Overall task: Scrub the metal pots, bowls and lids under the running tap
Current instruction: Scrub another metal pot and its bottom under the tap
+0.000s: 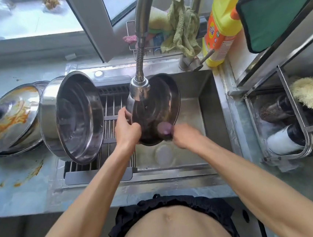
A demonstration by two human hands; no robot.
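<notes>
Over the steel sink (206, 102) I hold a round metal lid (157, 106) tilted on edge, its inner side towards me, right under the tap's spray head (139, 88). My left hand (127, 128) grips the lid's left rim. My right hand (185, 135), blurred, holds a dark scrubber (165, 130) against the lid's lower inside. A large steel pot (75, 118) lies on its side on the drain rack (112, 122) at the sink's left. A greasy, orange-stained lid (8, 117) rests on the counter at far left.
A yellow detergent bottle (220, 20) and a green rag (181, 26) on a wire caddy stand behind the sink. A wire shelf (286, 121) with bottles and a fibre scrubber is at right. Orange stains mark the left counter (23, 173).
</notes>
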